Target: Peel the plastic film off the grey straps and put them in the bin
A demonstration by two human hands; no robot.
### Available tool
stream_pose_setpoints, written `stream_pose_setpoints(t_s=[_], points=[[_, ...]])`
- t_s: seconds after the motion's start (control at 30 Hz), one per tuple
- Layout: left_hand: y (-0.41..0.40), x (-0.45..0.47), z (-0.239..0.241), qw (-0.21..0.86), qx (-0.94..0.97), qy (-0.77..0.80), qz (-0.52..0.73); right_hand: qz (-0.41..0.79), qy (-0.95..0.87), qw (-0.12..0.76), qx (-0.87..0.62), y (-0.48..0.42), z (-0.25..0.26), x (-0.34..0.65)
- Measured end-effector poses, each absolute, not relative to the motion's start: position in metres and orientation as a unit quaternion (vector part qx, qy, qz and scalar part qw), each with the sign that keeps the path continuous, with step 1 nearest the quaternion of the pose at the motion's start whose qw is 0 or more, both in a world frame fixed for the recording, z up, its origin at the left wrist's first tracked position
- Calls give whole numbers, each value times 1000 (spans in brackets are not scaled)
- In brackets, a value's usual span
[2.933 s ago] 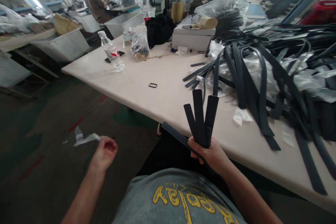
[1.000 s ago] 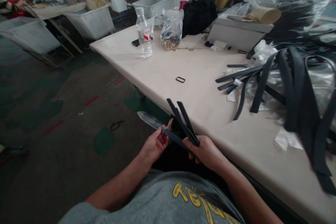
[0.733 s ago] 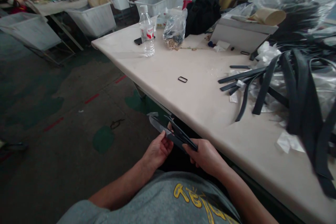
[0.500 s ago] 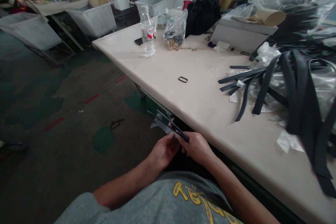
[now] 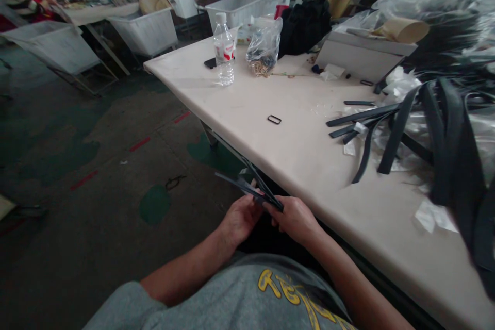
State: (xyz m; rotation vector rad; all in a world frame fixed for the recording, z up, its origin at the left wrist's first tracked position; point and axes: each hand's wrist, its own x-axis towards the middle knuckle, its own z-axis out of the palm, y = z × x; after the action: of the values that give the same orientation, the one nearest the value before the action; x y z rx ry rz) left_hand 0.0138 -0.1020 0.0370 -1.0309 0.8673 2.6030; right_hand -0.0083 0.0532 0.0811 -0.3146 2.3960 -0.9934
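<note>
Just off the table's near edge, in front of my shirt, my two hands are close together. My right hand (image 5: 294, 217) is closed round the ends of several narrow dark straps (image 5: 261, 181), which point away to the upper left. My left hand (image 5: 240, 219) pinches at the same bundle from the left side; its fingertips are partly hidden behind the straps. A small pale piece shows among the straps, too blurred to name. On the table beyond my hands lies a black rectangular buckle (image 5: 274, 119).
Dark straps (image 5: 390, 149) pile up on the right of the white table (image 5: 232, 113), with paper scraps (image 5: 433, 215). Farther back stand a water bottle (image 5: 224, 51), a plastic bag of metal rings (image 5: 263, 54) and a box (image 5: 359, 59). White carts (image 5: 149, 33) stand across the floor.
The straps' free ends have shifted and spread at a different angle; both hands keep their hold. The view has turned slightly left, so the table's things appear farther right.
</note>
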Motion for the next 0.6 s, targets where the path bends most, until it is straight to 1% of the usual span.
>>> stream_pose_setpoints(t_s=[0.1, 0.23, 0.3, 0.37, 0.5, 0.6], points=[[-114, 9, 35, 72, -373, 301, 875, -380, 870, 290, -122, 63, 80, -1], [-101, 21, 32, 127, -326, 304, 886, -355, 894, 244, -122, 58, 80, 1], [-94, 25, 32, 144, -291, 304, 896, -363, 895, 233, -115, 52, 79, -3], [-97, 21, 34, 124, -285, 315, 897, -387, 880, 250, -114, 53, 79, -4], [-117, 8, 40, 61, -345, 332, 876, -422, 846, 310, -94, 72, 82, 6], [-114, 12, 42, 99, -334, 342, 873, -418, 855, 295, -80, 73, 84, 12]])
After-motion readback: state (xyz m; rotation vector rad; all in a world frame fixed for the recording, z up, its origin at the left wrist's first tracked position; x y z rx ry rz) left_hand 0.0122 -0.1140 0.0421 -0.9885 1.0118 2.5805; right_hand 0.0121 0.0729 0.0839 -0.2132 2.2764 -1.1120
